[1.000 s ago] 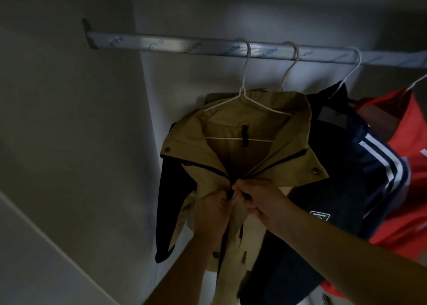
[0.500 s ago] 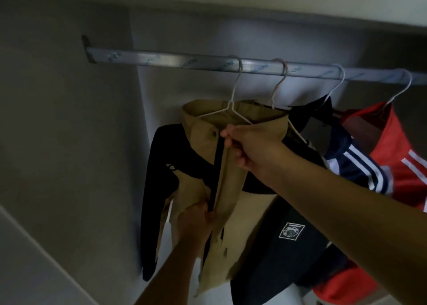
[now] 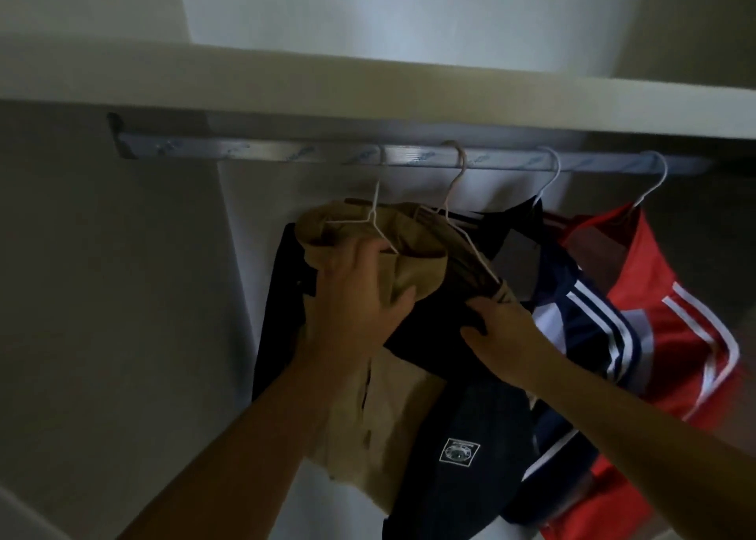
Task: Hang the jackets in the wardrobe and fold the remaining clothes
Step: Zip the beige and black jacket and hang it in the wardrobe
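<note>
**A:** What is seen at the top?

**B:** A pale shelf board is seen across the wardrobe. A metal rail is fixed just beneath it, and 4 jackets are hung from the rail on white wire hangers.

**A:** How are the jackets arranged?

**B:** A red jacket with white stripes is hung farthest right, and a navy jacket with white stripes is pressed against it. A dark jacket bearing 1 small square patch comes next. The tan jacket, with a black sleeve, is placed at the left end, nearest the side wall.

**A:** Where are the hands?

**B:** Both are held up at the tan jacket. Its collar is gripped by the left hand, with the fingers curled into the tan cloth and the thumb spread. The dark shoulder cloth between the hands is held by the right hand, whose fingers are curled round a fold. Which jacket that cloth belongs to cannot be told.

**A:** And the hangers?

**B:** The 1st hanger is set inside the tan collar, its hook blurred at the rail. The 2nd hanger is sloped down to just above the right hand.
</note>
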`<state>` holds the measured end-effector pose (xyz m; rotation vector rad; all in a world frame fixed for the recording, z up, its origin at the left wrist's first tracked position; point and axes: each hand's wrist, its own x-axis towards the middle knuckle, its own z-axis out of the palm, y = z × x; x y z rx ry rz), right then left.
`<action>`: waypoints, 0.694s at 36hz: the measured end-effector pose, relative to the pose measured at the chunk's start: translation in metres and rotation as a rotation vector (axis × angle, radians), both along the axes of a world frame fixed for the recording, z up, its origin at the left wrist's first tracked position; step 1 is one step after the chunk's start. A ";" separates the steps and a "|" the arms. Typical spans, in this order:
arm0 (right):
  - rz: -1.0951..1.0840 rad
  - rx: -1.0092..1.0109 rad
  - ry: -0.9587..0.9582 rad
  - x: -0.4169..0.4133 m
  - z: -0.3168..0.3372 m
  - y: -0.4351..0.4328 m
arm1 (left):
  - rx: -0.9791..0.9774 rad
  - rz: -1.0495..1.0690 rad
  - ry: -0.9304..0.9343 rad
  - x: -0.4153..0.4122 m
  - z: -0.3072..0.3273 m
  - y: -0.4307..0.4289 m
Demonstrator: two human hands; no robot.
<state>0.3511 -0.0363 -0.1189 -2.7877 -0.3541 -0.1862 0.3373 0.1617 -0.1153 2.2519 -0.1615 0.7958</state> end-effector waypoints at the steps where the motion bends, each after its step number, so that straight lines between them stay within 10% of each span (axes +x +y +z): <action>1: 0.033 -0.029 -0.052 -0.001 -0.001 0.001 | 0.159 -0.005 -0.018 0.006 0.005 -0.003; 6: 0.125 -0.049 -0.103 -0.018 -0.004 0.013 | 0.450 -0.002 0.126 0.027 0.019 -0.017; 12: 0.112 -0.055 0.071 -0.037 -0.004 0.025 | -0.338 0.058 0.280 0.031 0.031 0.020; 20: 0.255 -0.160 0.201 -0.061 0.006 0.046 | -0.015 0.066 0.571 0.016 0.045 0.016; 25: -0.036 -0.002 -0.271 -0.053 0.010 0.016 | 0.075 0.331 0.491 -0.005 0.038 0.007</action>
